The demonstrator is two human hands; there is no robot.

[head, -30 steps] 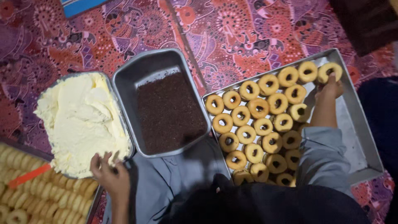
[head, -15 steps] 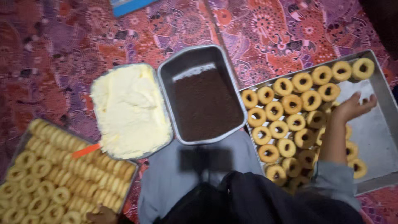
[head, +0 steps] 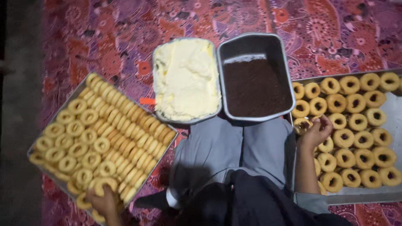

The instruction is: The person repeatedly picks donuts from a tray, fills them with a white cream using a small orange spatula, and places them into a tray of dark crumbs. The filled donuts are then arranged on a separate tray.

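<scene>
I see my right hand (head: 317, 130) closed on one ring pastry (head: 302, 125) over the right tray (head: 393, 109), left hand (head: 103, 201) gripping the heaped left tray (head: 56, 127); a tilt could spill its rings.

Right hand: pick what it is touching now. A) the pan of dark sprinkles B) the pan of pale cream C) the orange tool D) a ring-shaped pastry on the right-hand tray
D: the right hand rests curled on a ring-shaped pastry at the left edge of the right-hand tray, apart from both pans.
</scene>
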